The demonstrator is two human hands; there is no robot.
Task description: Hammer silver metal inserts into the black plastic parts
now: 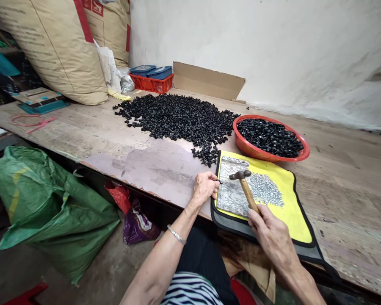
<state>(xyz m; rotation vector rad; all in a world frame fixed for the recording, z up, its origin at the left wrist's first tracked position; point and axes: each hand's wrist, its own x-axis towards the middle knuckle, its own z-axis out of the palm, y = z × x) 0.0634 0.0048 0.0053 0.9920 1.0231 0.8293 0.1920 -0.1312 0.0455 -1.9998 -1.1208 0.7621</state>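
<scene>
My right hand [269, 231] is wrapped round the wooden handle of a small hammer [245, 185]; its metal head hovers over a worn metal plate [231, 191]. The plate lies on a yellow mat [292, 212] beside a heap of small silver nails [265, 189]. My left hand [205, 187] rests at the plate's left edge, fingers pinched on a tiny dark piece at the plate's rim. A big pile of small black plastic parts [178, 116] is spread over the wooden table [98, 131] beyond my left hand. A red bowl [250, 149] full of the same black parts stands behind the mat.
Large brown sacks [57, 46] lean at the back left. A red crate [150, 84] with blue trays and a cardboard sheet [206, 80] sit against the white wall. A green bag [44, 203] and smaller bags lie on the floor to the left.
</scene>
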